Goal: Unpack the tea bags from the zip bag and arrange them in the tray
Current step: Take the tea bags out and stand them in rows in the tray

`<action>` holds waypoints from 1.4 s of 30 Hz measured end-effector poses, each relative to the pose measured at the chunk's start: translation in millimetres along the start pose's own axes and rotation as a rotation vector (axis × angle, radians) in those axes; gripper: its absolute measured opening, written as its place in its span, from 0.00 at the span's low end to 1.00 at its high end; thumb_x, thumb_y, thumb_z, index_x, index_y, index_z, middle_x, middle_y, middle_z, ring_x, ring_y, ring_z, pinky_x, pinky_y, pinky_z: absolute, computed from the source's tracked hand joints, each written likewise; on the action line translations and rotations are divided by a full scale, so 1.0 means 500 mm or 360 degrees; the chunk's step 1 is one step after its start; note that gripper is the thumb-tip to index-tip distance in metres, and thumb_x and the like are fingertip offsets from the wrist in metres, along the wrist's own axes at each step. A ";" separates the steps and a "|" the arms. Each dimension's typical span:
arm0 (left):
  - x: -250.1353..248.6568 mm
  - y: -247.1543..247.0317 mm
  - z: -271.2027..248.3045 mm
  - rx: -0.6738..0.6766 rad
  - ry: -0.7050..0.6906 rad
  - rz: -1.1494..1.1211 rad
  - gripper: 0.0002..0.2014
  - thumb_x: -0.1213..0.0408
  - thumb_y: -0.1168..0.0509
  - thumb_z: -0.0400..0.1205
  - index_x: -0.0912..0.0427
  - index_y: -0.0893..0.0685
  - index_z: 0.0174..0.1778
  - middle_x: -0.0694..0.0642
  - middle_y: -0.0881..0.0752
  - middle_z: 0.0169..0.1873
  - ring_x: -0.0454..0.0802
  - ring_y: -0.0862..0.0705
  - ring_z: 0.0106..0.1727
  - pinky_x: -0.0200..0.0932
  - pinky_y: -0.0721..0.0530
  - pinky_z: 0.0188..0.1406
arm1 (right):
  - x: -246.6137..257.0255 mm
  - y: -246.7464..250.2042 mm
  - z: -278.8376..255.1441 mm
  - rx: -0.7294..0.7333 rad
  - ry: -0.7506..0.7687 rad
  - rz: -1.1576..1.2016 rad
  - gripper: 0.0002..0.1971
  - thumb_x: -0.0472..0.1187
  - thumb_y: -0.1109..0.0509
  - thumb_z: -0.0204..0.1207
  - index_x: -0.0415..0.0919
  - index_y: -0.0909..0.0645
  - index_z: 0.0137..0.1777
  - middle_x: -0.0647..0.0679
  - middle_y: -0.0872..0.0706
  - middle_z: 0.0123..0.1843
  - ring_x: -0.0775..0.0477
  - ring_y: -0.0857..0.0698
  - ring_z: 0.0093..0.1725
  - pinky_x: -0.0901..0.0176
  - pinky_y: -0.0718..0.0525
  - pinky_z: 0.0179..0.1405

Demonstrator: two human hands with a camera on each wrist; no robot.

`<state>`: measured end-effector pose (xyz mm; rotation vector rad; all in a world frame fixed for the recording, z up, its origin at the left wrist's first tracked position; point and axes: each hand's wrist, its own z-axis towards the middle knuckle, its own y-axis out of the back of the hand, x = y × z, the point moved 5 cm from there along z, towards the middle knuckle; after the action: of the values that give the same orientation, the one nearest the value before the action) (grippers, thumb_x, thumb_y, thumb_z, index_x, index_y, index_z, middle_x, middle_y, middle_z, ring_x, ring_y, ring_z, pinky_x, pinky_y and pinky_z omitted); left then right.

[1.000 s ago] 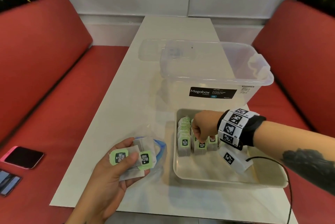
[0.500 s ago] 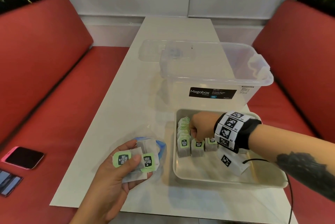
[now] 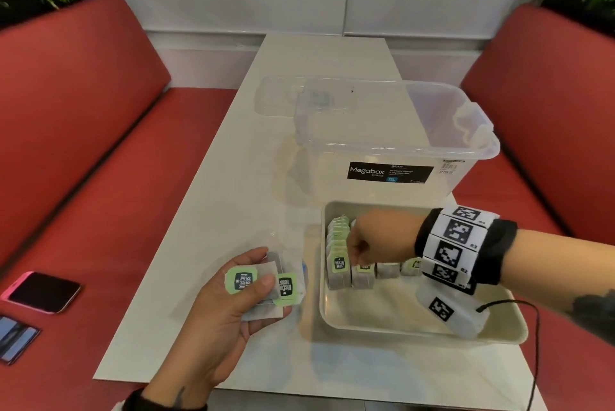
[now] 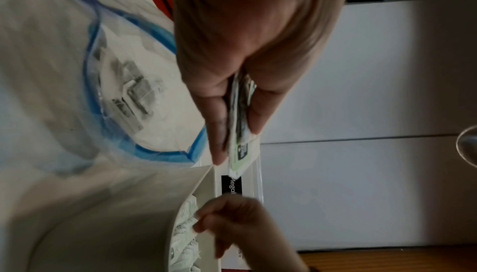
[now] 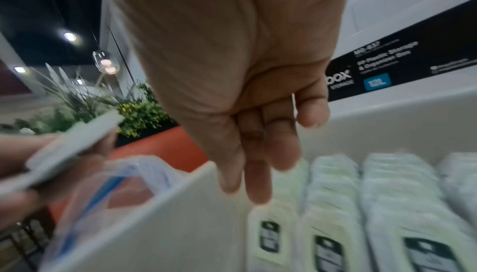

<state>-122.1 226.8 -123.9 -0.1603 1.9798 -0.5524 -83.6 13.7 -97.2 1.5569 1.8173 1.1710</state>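
Holding spare tea bags (image 3: 263,284) pinched ready, the left hand (image 3: 216,320) waits; the right hand (image 3: 379,237), fingers loosely extended and empty, hovers over the tray (image 3: 416,332) rows.

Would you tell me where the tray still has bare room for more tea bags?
The tray floor is bare from the tea bag rows to its near rim, under the right hand wrist. The far-left corner, where the rows stand, is crowded.

The right hand (image 3: 379,237) hides part of the tea bag rows (image 3: 339,244) in the tray (image 3: 416,327); motion blurs them at the right wrist. Tag print stays unreadable.
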 end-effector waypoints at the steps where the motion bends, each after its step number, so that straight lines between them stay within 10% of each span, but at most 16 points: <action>1: 0.000 -0.006 0.004 0.0008 -0.0003 0.0030 0.21 0.72 0.30 0.65 0.61 0.18 0.55 0.64 0.13 0.49 0.61 0.10 0.41 0.52 0.11 0.31 | 0.012 0.017 -0.007 -0.0144 0.0013 0.0050 0.07 0.40 0.34 0.77 0.46 0.15 0.49 0.53 0.14 0.42 0.52 0.18 0.43 0.59 0.19 0.46; 6: -0.003 -0.030 0.018 0.0038 -0.0037 0.0040 0.20 0.72 0.31 0.65 0.59 0.18 0.54 0.63 0.14 0.50 0.59 0.10 0.41 0.50 0.11 0.31 | 0.086 0.084 -0.053 -0.0746 0.0141 0.0616 0.06 0.49 0.32 0.78 0.50 0.24 0.45 0.52 0.15 0.43 0.51 0.20 0.39 0.58 0.24 0.41; 12: -0.008 -0.047 0.024 0.0030 -0.0086 -0.0127 0.20 0.71 0.33 0.67 0.61 0.20 0.57 0.65 0.14 0.51 0.58 0.11 0.41 0.53 0.10 0.36 | 0.104 0.032 -0.055 -0.0496 -0.0103 0.0699 0.23 0.59 0.21 0.62 0.48 0.28 0.47 0.51 0.16 0.44 0.50 0.18 0.41 0.54 0.19 0.43; 20: 0.006 -0.047 0.023 0.0075 -0.0084 -0.0016 0.25 0.74 0.33 0.68 0.60 0.21 0.62 0.64 0.14 0.55 0.57 0.11 0.49 0.50 0.11 0.34 | 0.070 0.040 -0.067 -0.0477 -0.0090 0.1545 0.11 0.31 0.25 0.71 0.42 0.24 0.35 0.47 0.17 0.28 0.53 0.17 0.27 0.65 0.22 0.25; 28: 0.005 -0.049 0.016 0.0174 -0.0170 0.0489 0.16 0.81 0.34 0.75 0.57 0.17 0.54 0.56 0.13 0.55 0.52 0.10 0.50 0.50 0.11 0.36 | 0.028 0.118 -0.091 -0.0582 -0.0124 0.0201 0.13 0.35 0.33 0.78 0.48 0.16 0.59 0.58 0.19 0.39 0.58 0.24 0.39 0.68 0.30 0.36; 42: 0.042 -0.091 0.010 0.0316 -0.0062 0.0647 0.18 0.80 0.30 0.73 0.50 0.12 0.47 0.68 0.12 0.48 0.66 0.13 0.52 0.51 0.12 0.36 | -0.054 0.061 -0.062 -0.0166 -0.0355 0.0039 0.02 0.42 0.24 0.70 0.48 0.14 0.41 0.58 0.16 0.30 0.60 0.21 0.29 0.67 0.28 0.26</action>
<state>-133.2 177.5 -122.6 0.3459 1.8391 -0.4698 -85.0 -21.5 -60.3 1.5853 1.5729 1.0394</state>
